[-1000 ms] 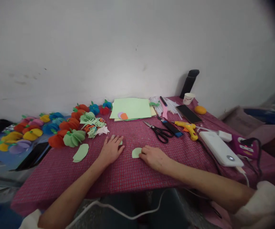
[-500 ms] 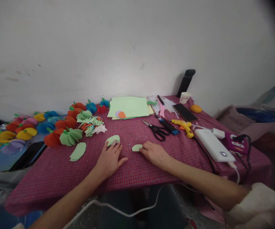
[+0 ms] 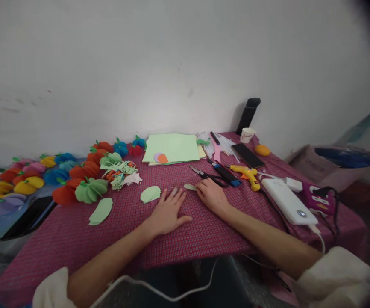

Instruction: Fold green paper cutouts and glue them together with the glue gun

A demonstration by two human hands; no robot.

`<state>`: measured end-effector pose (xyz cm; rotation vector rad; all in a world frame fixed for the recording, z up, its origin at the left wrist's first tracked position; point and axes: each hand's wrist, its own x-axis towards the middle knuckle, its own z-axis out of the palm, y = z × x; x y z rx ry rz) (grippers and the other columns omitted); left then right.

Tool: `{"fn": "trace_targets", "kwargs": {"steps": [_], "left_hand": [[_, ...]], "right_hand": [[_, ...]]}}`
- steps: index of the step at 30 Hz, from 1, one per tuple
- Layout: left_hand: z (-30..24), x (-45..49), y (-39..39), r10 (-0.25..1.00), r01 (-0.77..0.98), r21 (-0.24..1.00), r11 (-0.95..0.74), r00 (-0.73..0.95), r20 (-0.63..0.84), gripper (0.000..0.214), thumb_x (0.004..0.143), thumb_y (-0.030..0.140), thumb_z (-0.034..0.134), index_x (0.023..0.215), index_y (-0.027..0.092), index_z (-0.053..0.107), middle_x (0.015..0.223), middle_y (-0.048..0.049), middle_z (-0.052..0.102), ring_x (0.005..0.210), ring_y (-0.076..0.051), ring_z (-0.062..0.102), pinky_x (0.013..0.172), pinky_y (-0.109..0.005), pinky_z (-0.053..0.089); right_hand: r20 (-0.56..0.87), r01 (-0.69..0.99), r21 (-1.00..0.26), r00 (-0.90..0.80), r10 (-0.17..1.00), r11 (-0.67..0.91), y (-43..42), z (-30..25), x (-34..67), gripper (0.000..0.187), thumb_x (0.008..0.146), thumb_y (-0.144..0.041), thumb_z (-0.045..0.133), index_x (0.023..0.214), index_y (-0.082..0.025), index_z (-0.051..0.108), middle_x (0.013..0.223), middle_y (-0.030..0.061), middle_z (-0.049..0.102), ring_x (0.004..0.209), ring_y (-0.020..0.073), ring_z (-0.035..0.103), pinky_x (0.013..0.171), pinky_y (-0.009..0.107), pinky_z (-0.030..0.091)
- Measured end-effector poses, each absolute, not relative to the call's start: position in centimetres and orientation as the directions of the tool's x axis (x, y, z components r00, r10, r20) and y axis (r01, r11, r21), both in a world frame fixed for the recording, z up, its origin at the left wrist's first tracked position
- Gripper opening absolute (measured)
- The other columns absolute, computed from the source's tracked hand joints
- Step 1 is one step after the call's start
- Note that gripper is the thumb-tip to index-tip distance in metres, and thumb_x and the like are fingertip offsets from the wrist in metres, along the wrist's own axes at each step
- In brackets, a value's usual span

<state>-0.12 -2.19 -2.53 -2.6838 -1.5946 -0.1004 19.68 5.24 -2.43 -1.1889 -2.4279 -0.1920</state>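
One small pale green paper piece (image 3: 189, 187) lies at the fingertips of the right hand (image 3: 212, 194), which are closed on its end. The left hand (image 3: 170, 211) is palm down with fingers spread, gripping nothing, between that piece and the first of two green paper stacks: the nearer stack (image 3: 151, 194) just beside its fingertips, the farther stack (image 3: 101, 211) well to the left. Beyond the hands are one pair of scissors (image 3: 203, 174), one yellow glue gun (image 3: 249, 173), one phone (image 3: 248, 155) and one paper cup (image 3: 247, 136); two small paper shapes, lilac (image 3: 157, 158) and orange (image 3: 162, 159), rest on large green sheets (image 3: 175, 145). Of the many paper pumpkins (image 3: 90, 189), two are pale green; the rest overlap too much to count

The piece shows as a narrow, rounded sliver, partly hidden by the fingers. The nearer stack is rounded, its layers slightly fanned

A red checked cloth (image 3: 204, 235) covers the table, set against a plain, marked grey-white wall (image 3: 172, 64)
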Motion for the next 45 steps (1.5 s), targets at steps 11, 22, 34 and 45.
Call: {"fn": "trace_targets", "kwargs": {"steps": [11, 22, 34, 45], "left_hand": [[-2.2, 0.5, -1.0, 0.973, 0.985, -0.091, -0.149, 0.162, 0.163, 0.086, 0.082, 0.069, 0.019, 0.136, 0.004, 0.038, 0.144, -0.0188, 0.034, 0.138, -0.031, 0.016, 0.112, -0.049, 0.007], [-2.6, 6.1, -3.3, 0.867, 0.867, 0.101, -0.488, 0.468, 0.169, 0.074, 0.084, 0.065, 0.025, 0.141, 0.018, 0.029, 0.148, -0.0117, 0.029, 0.138, -0.029, 0.016, 0.110, -0.054, 0.010], [0.9, -2.4, -6.4, 0.927, 0.965, -0.152, -0.213, 0.249, 0.279, 0.040, 0.090, 0.039, 0.037, 0.116, 0.018, 0.060, 0.130, -0.0094, 0.054, 0.127, -0.030, 0.039, 0.109, -0.056, 0.014], [-0.3, 0.2, -5.2, 0.887, 0.914, -0.004, -0.407, 0.396, 0.239, 0.041, 0.087, 0.019, 0.036, 0.126, 0.019, 0.051, 0.127, -0.0066, 0.057, 0.127, -0.024, 0.039, 0.110, -0.052, 0.016]], "right_hand": [[0.620, 0.777, -0.363, -0.211, 0.756, 0.515, 7.3, 0.9, 22.3, 0.016, 0.084, -0.025, 0.049, 0.076, -0.018, 0.061, 0.080, 0.0051, 0.063, 0.078, 0.0191, 0.054, 0.072, 0.030, 0.040], [0.508, 0.815, -0.220, -0.373, 0.776, 0.536, 5.5, 2.7, 22.2, 0.016, 0.088, -0.022, 0.046, 0.084, -0.019, 0.062, 0.082, 0.0043, 0.065, 0.079, 0.0176, 0.057, 0.069, 0.027, 0.039], [0.236, 0.528, 0.050, -0.831, 0.503, 0.848, 1.2, -1.5, 17.2, 0.012, 0.090, -0.021, 0.050, 0.088, -0.017, 0.062, 0.086, 0.0045, 0.063, 0.083, 0.0194, 0.052, 0.073, 0.032, 0.038], [0.320, 0.637, -0.221, -0.668, 0.672, 0.738, 1.0, -0.1, 21.1, 0.021, 0.087, -0.029, 0.054, 0.102, -0.017, 0.063, 0.097, 0.0074, 0.065, 0.092, 0.0191, 0.054, 0.086, 0.034, 0.041]]}}
